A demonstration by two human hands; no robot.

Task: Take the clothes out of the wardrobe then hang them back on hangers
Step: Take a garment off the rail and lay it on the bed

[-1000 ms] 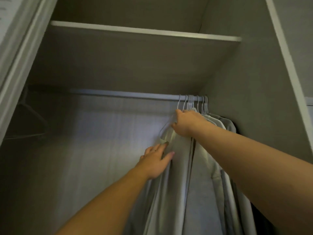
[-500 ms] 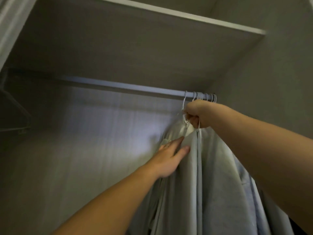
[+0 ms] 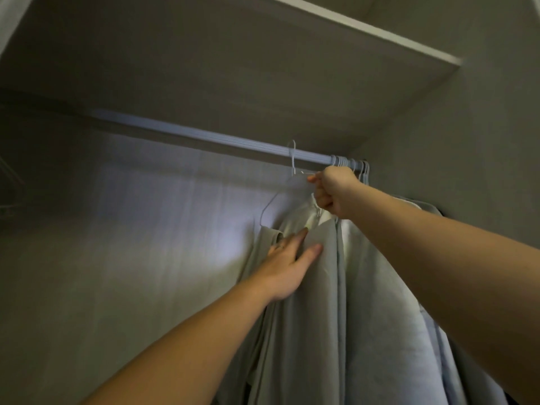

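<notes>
Pale grey-green cloth fills the near view: the garment [image 3: 306,302] hangs long axis down, the left hand [image 3: 287,266] laid flat against its shoulder, fingers [image 3: 309,252] spread and gripping nothing. Above and right, the right hand [image 3: 333,191] is fisted round the neck of its white hanger [image 3: 280,197], whose hook [image 3: 292,156] sits at the rail [image 3: 204,135], left of the bunched hangers [image 3: 350,165]. Lifting clear looks next.

One view only: camera on my head, tilted up into wardrobe, close under shelf [image 3: 233,68] and rail [image 3: 204,135], my forearms reaching in from below.
</notes>
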